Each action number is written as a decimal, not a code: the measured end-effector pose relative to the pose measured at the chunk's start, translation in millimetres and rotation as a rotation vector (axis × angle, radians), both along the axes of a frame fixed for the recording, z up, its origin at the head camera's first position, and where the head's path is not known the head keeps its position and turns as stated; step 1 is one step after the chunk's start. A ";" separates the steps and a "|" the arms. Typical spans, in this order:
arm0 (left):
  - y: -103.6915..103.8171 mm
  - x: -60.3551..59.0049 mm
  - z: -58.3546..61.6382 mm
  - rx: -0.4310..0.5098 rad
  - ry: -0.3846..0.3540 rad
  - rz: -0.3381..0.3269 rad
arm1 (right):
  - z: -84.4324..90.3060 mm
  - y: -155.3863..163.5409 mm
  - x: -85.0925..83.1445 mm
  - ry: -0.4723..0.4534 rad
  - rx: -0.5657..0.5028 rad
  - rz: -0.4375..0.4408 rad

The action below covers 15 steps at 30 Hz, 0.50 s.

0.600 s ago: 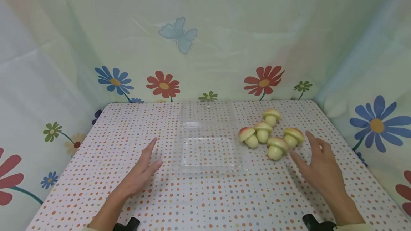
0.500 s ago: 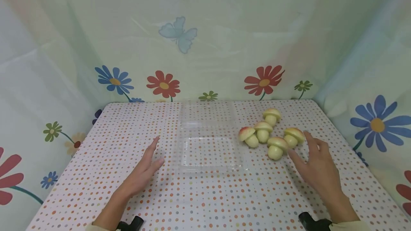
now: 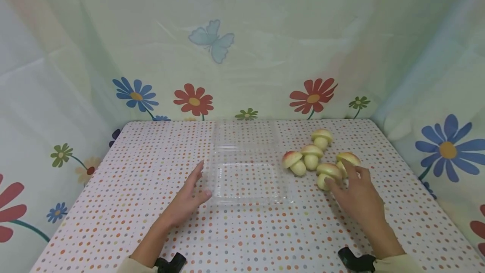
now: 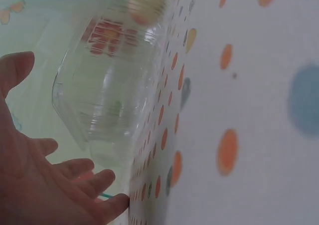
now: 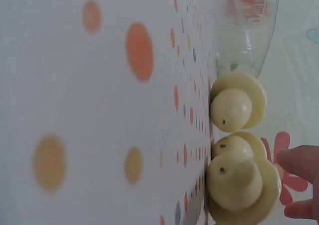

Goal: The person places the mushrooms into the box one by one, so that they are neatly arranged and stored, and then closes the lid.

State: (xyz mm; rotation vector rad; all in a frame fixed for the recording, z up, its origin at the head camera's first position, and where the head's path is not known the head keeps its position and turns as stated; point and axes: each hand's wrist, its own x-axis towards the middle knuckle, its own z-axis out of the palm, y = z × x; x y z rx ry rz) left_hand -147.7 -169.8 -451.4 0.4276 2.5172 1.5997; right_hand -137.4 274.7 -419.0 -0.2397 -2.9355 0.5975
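Note:
A clear plastic container with its lid folded back lies on the table. My left hand is beside the container's left edge, fingers spread and holding nothing; the left wrist view shows the container beyond the fingertips. Several toy mushrooms with pale stems and yellow-red caps are grouped right of the container. My right hand reaches over the nearest mushroom, its thumb overlapping the stem and its fingers extended toward another mushroom. In the right wrist view, the fingertips are close beside a mushroom cap.
Further mushrooms stand left of and behind those by my right hand: one at the left, a middle one and a rear one. A dotted cloth covers the table. A flowered curtain hangs behind and at both sides.
My left hand has moved right, toward the container. My right hand has moved left, so its thumb and fingers now overlap the two nearest mushrooms. The container stays put.

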 end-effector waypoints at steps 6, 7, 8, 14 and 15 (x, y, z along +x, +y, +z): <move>8.8 4.6 -0.6 -0.057 0.036 0.027 | -5.8 -4.5 -2.2 0.030 0.004 0.026; 10.1 5.1 -1.4 -0.071 0.052 0.029 | -7.1 -5.0 -2.4 0.031 0.002 0.032; 11.5 5.6 -1.7 -0.087 0.071 0.032 | -8.3 -5.4 -2.9 0.033 0.003 0.036; 13.9 5.6 -3.3 -0.135 0.082 0.051 | -13.1 -11.3 -4.6 0.062 0.004 0.062; 13.8 5.4 -3.5 -0.138 0.071 0.055 | -13.6 -12.4 -4.9 0.072 -0.002 0.066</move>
